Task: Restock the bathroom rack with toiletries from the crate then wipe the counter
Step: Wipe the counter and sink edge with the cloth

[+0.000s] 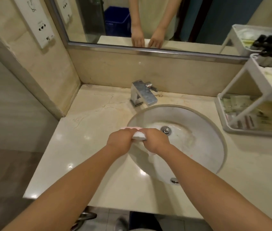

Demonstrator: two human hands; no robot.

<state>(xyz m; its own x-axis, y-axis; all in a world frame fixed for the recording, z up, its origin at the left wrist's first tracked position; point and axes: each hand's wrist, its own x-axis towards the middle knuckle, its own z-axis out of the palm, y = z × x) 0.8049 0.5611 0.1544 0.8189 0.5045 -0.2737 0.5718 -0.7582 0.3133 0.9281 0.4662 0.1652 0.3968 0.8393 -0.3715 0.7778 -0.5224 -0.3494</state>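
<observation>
Gripping white cloth together, fingers curled: left hand, right hand, above sink rim; rack packet print blurred, unreadable.

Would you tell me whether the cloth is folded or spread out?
Bunched, not spread: the white cloth is a small wad gripped between the left hand and right hand.

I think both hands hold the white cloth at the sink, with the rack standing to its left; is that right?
Not quite: the head view shows the rack standing right of the sink. The left hand and right hand do hold the white cloth.
</observation>
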